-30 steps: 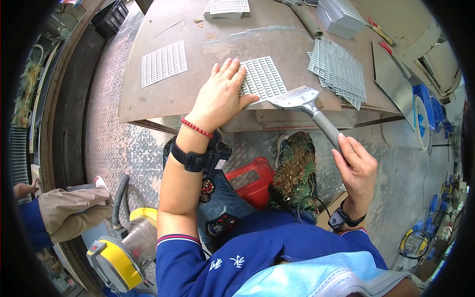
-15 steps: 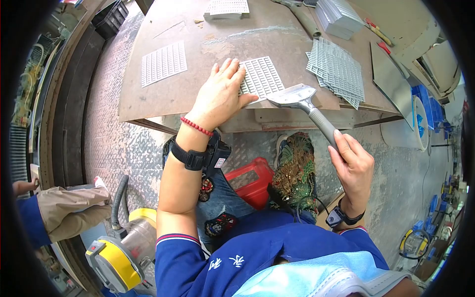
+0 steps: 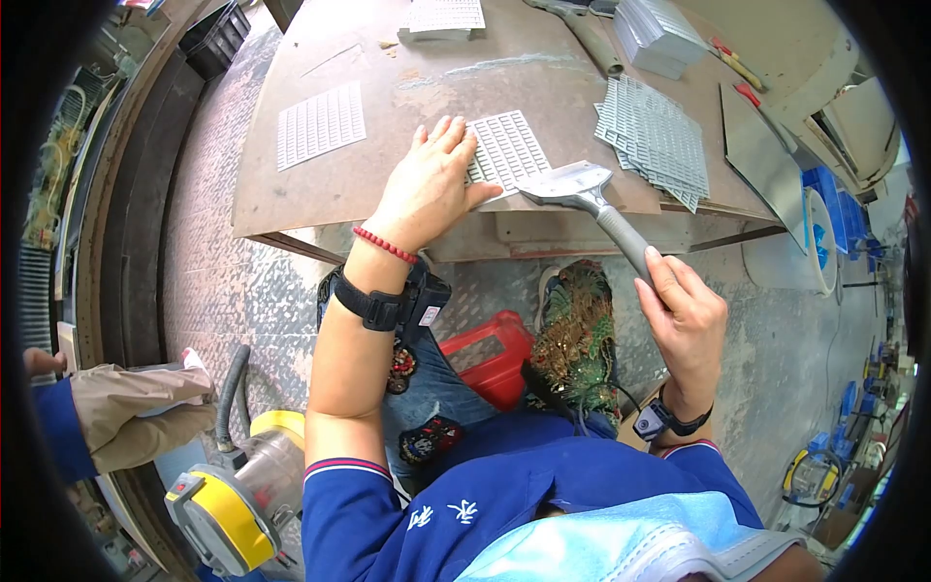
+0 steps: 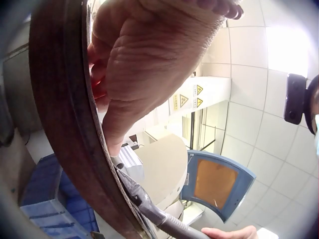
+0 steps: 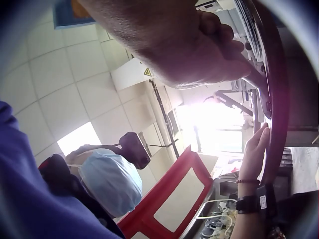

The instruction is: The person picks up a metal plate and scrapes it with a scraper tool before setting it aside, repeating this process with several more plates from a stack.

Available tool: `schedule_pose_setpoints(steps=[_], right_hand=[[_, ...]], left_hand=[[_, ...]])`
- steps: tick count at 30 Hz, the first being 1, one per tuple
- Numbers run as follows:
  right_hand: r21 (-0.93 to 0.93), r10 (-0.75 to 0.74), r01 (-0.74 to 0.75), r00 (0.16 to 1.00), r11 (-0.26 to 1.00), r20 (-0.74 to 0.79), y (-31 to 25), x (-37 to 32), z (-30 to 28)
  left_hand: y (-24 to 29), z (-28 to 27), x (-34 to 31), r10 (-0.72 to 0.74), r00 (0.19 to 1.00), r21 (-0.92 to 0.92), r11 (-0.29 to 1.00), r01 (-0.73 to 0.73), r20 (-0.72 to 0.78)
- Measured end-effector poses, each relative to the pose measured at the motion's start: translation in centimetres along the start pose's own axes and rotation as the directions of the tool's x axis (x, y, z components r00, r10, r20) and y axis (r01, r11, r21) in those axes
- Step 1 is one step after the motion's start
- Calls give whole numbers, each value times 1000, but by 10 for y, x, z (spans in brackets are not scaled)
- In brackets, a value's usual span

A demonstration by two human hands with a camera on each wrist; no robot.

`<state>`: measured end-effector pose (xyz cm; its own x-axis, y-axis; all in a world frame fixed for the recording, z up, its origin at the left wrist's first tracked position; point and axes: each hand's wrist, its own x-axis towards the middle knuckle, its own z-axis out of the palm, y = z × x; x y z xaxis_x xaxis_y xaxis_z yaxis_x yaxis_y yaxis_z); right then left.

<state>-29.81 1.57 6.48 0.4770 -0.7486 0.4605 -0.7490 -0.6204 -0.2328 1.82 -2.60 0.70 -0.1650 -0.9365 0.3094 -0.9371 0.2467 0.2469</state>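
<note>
My left hand (image 3: 427,189) lies flat with straight fingers over the left side of a pale sheet (image 3: 511,145) covered in rows of small dark-edged rectangles. Its thumb points right along the sheet's near edge. A scraper (image 3: 572,184) with a wide metal head and a ribbed grey handle is held by the handle in my right hand (image 3: 687,312). The blade overlaps the sheet's near right corner, just right of my left thumb. In the left wrist view, the scraper (image 4: 149,211) sits at the table edge beside the thumb.
A similar sheet (image 3: 322,126) lies to the left on the brown table (image 3: 398,87). Right of the scraper is a loose pile of patterned sheets (image 3: 655,136); neat stacks (image 3: 659,37) stand farther back. A red stool (image 3: 490,359) is below, a yellow vacuum cleaner (image 3: 223,514) at left.
The scraper and my right hand have shifted slightly left, with the blade over the sheet's near right corner. My left hand stays pressed in the same place.
</note>
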Motion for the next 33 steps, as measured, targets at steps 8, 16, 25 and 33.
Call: schedule_pose_setpoints(steps=[8, 16, 25, 33], right_hand=[[-36, -25, 24, 1000, 999, -15, -4, -15, 4], [-85, -23, 24, 1000, 996, 11, -8, -13, 8], [-88, -94, 92, 995, 992, -29, 7, -13, 13], [-48, -141, 141, 990, 989, -8, 26, -13, 11]], left_hand=[[-1, 3, 0, -5, 1000, 12, 1000, 5, -8], [-2, 6, 1, -11, 1000, 1, 1000, 11, 8], [-1, 5, 2, -18, 999, 13, 1000, 17, 29], [-2, 2, 2, 4, 1000, -13, 1000, -3, 15]])
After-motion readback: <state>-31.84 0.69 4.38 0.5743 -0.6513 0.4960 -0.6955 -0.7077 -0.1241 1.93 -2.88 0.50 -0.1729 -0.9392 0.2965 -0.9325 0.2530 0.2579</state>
